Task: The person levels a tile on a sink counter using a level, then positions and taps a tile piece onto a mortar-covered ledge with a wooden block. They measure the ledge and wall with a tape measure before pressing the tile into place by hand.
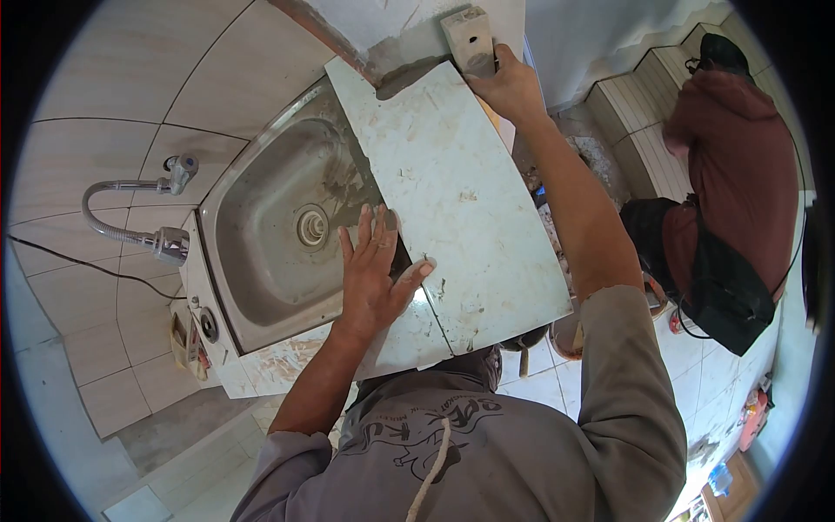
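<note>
My left hand (376, 283) lies with its fingers spread over the right rim of the steel sink (261, 235), its thumb reaching onto a large white tile (470, 200). That tile is smeared with dirt and covers the counter beside the basin. At the far end of the tile, my right hand (511, 87) has its thumb and index finger on either side of the lower end of a beige block (467, 33) with a dark hole in it. The other fingers of this hand are mostly hidden. A second tile piece (404, 335) meets the large one along a dark seam.
A chrome faucet (130, 184) with a bent neck stands left of the sink, by a tiled wall (96, 78). At the right, another person in a maroon top (739, 165) bends near tiled steps (648, 143). A bucket (568, 335) sits on the floor beyond the counter.
</note>
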`<state>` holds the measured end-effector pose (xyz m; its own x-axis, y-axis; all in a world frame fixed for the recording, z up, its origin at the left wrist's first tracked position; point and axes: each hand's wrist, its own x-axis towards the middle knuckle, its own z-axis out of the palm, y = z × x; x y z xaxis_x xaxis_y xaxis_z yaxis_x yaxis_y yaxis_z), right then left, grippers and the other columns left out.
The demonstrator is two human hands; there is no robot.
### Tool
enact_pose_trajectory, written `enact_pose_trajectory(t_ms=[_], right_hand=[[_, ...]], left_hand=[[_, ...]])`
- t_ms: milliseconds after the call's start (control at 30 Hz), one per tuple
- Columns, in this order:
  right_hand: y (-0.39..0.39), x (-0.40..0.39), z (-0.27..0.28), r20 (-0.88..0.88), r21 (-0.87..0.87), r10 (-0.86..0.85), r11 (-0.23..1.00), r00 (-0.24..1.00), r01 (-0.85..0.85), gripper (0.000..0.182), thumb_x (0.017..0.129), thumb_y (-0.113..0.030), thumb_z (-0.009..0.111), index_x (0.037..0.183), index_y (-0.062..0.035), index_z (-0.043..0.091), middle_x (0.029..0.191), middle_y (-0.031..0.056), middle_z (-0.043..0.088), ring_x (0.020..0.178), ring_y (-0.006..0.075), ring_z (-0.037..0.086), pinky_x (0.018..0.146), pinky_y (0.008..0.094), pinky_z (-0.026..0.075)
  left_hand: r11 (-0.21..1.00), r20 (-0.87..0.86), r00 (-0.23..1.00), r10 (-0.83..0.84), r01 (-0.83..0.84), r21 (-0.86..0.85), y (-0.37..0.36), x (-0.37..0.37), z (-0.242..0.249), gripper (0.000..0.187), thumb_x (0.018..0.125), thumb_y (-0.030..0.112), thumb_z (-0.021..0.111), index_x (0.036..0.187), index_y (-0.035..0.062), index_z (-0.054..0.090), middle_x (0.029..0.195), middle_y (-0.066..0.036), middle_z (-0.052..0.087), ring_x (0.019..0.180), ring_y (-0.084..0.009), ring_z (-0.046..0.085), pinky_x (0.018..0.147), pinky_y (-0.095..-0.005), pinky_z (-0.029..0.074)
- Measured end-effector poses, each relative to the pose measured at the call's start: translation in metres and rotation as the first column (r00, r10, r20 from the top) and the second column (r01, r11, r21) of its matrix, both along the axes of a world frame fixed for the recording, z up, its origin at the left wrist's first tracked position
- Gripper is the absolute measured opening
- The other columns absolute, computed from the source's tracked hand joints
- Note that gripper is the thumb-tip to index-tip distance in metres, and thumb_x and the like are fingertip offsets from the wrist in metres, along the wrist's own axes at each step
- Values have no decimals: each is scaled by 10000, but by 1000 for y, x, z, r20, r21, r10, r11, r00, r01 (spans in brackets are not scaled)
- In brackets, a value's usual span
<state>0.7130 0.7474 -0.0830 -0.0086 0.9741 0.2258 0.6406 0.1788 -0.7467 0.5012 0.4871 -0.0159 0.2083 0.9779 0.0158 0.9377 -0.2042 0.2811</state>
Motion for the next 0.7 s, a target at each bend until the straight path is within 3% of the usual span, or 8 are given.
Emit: enact_pose_trajectory(t_ms=[467, 533, 700], right_hand=[[0, 0, -1, 11, 16, -4, 1000, 1000, 4, 652, 694, -403, 769, 1135, 16, 536, 935, 261, 676, 905, 397, 664, 801, 420, 533], [-2, 0, 1, 3, 41, -15, 999, 1000, 15, 649, 685, -410, 772, 1123, 9, 539, 928, 257, 676, 896, 395, 664, 802, 423, 529], [-9, 2, 14, -9, -52, -17, 998, 1000, 17, 673, 669, -417, 769, 1136, 7, 537, 908, 245, 677, 881, 392, 663, 803, 436, 522]], left_hand=[[999, 22, 999, -32, 32, 24, 1, -3, -1, 795, 845, 462, 670, 1369, -81, 419, 1431, -279, 404, 1405, -424, 266, 1118, -621, 99], [1000, 40, 999, -8, 9, -12, 1, -2, -1, 807, 835, 391, 686, 1402, -87, 368, 1431, -293, 397, 1414, -448, 226, 1135, -585, 62], [1000, 5, 1000, -22, 22, 18, 1, -2, -3, 794, 838, 439, 686, 1374, -79, 412, 1423, -278, 415, 1404, -430, 265, 1115, -626, 83]])
